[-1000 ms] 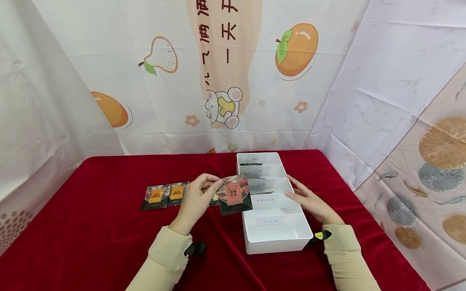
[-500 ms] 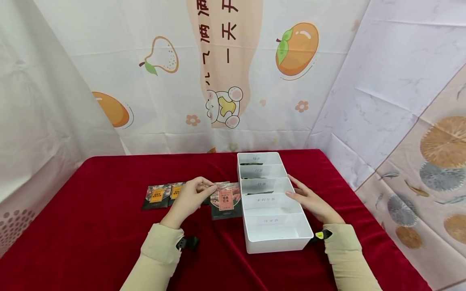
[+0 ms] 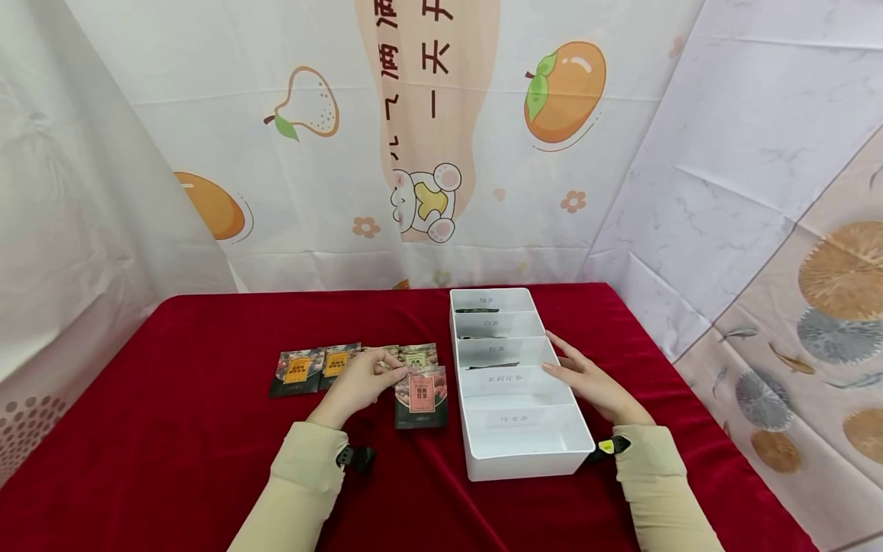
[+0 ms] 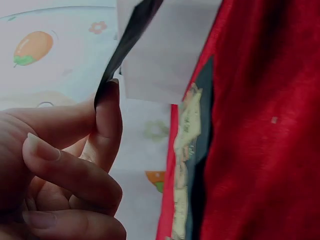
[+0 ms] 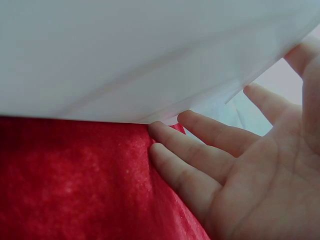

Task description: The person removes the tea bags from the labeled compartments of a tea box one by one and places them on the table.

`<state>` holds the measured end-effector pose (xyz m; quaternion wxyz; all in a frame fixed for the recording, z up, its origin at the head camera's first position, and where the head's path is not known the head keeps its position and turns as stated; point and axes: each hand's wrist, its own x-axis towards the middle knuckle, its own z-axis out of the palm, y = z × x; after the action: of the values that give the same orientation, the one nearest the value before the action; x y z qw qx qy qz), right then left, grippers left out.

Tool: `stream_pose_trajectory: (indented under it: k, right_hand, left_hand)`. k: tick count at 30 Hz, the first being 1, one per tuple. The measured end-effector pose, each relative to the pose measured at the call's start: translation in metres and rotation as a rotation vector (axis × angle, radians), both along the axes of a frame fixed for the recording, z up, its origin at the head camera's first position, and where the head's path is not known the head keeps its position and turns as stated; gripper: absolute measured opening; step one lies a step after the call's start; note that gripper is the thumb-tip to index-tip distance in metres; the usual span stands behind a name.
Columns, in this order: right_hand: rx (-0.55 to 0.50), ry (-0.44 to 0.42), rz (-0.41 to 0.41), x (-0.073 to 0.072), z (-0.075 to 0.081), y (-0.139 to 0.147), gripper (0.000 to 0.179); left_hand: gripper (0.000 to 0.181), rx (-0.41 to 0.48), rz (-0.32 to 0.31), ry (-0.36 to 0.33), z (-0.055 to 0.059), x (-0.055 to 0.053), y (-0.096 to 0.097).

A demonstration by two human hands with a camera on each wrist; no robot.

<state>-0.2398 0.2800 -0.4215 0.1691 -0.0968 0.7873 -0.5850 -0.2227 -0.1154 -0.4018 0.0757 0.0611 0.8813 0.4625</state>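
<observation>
Between thumb and forefinger my left hand (image 3: 362, 383) pinches a dark tea sachet (image 3: 421, 399) with a pink label by its upper left corner. In the left wrist view the tea sachet (image 4: 127, 45) appears edge-on, raised over the cloth. Behind it lie a green-labelled sachet (image 3: 418, 354) and another one partly covered by the hand. My right hand (image 3: 593, 383) rests against the right side of a white divided box (image 3: 527, 465), thumb at the rim. Its straight fingers (image 5: 200, 150) touch the outer wall in the right wrist view.
Two orange-labelled sachets (image 3: 297, 372) lie side by side on the left of the red cloth (image 3: 172, 445). Thin dark packets (image 3: 477, 310) stand in the box's three back compartments, each with a written label. A printed curtain (image 3: 310, 192) hangs behind the table.
My left hand has moved left and down, carrying the pink-labelled sachet away from the box's left edge and uncovering the green-labelled one. The right hand and box have stayed put.
</observation>
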Motion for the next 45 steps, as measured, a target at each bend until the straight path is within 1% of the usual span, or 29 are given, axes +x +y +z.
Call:
stream_pose_trajectory:
  k: [7, 15, 21, 27, 33, 37, 45]
  right_hand:
    - [-0.012, -0.006, 0.007, 0.0, 0.0, 0.0, 0.074]
    - [-0.009, 0.002, 0.011, 0.0, 0.0, 0.0, 0.074]
    - [-0.015, 0.005, 0.015, -0.001, -0.001, 0.0, 0.074]
    - [-0.006, 0.004, 0.007, -0.001, -0.001, 0.0, 0.075]
    - [-0.006, 0.004, 0.006, -0.001, -0.001, 0.0, 0.074]
    - [-0.007, 0.007, 0.009, -0.001, -0.001, 0.0, 0.074]
    - [-0.01, 0.001, 0.006, 0.0, 0.0, -0.001, 0.075]
  left_hand:
    - [0.013, -0.014, 0.001, -0.043, -0.009, 0.001, 0.004]
    - [0.013, -0.054, 0.014, -0.052, -0.016, -0.001, 0.006]
    - [0.01, -0.122, 0.023, -0.052, -0.019, -0.001, 0.006]
    - [0.015, -0.213, 0.047, -0.015, -0.021, 0.001, 0.007]
    - [0.017, -0.275, 0.07, 0.026, -0.024, 0.002, 0.009]
    - [0.018, -0.296, 0.08, 0.035, -0.025, 0.002, 0.009]
    - [0.017, -0.322, 0.103, 0.041, -0.021, 0.003, 0.01]
